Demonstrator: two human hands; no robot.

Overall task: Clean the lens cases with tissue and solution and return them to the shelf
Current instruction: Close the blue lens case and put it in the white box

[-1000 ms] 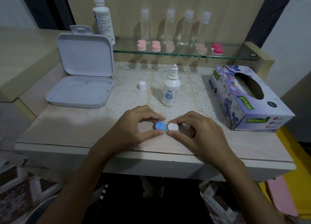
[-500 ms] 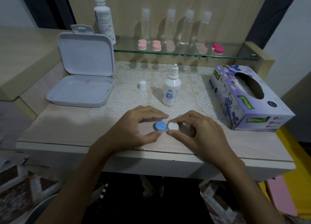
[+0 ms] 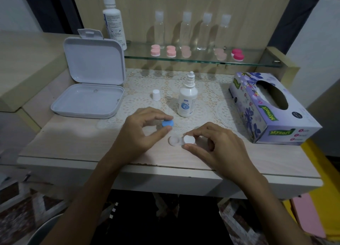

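Observation:
My left hand [image 3: 141, 132] pinches a blue round cap [image 3: 167, 123] between thumb and fingers, lifted up and left of the lens case. The white lens case [image 3: 181, 140] lies on the table [image 3: 77, 143]; its left well is uncovered. My right hand [image 3: 213, 145] pinches the case's white right cap. An uncapped small solution bottle [image 3: 187, 99] stands behind my hands, its white cap [image 3: 156, 94] to the left. A tissue box [image 3: 270, 106] sits at the right. Several pink lens cases [image 3: 171, 51] rest on the glass shelf [image 3: 202, 60].
An open white hinged box [image 3: 88, 99] lies at the left. A tall solution bottle [image 3: 114, 21] and several clear bottles [image 3: 185, 31] stand on the shelf at the back. A lace mat [image 3: 211, 101] covers the table's middle. The table's front edge is close to my wrists.
The blue cap was on the case's left well; my left hand has taken it off and moved it up and left. My right hand still holds the case's white side.

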